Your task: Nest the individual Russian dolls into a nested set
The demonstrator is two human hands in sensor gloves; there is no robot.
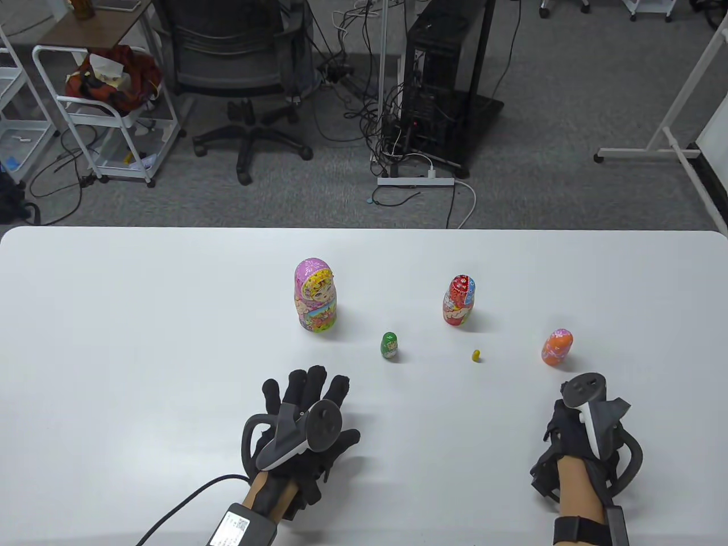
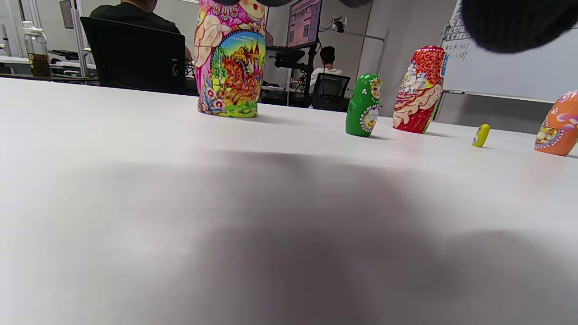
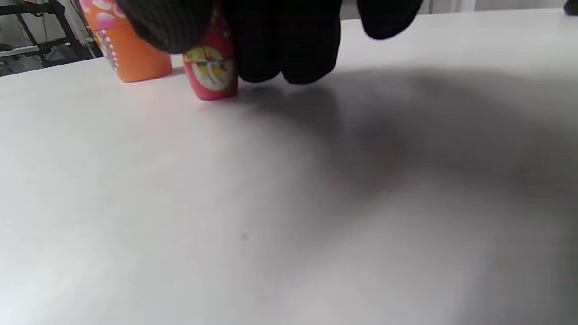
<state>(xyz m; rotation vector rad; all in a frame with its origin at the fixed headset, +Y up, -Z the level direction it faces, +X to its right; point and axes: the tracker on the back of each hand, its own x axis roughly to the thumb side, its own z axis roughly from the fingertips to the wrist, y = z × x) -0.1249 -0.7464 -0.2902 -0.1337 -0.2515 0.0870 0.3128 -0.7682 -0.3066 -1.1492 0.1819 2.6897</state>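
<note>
Five dolls stand apart on the white table (image 1: 142,341): a large pink doll (image 1: 315,296), a red doll (image 1: 458,300), a small green doll (image 1: 389,345), a tiny yellow doll (image 1: 476,356) and an orange doll (image 1: 557,346). My left hand (image 1: 310,392) lies flat with its fingers spread, below the pink and green dolls, holding nothing. My right hand (image 1: 571,412) is just below the orange doll, its fingers hidden under the tracker. In the right wrist view my fingers (image 3: 289,49) curl beside a small red-pink doll (image 3: 212,74) standing near the orange doll (image 3: 131,49); a grip cannot be made out.
The left wrist view shows the row from table height: pink doll (image 2: 230,58), green doll (image 2: 364,106), red doll (image 2: 420,90), yellow doll (image 2: 481,135), orange doll (image 2: 557,126). Beyond the table's far edge are an office chair (image 1: 239,68), a cart (image 1: 108,108) and cables.
</note>
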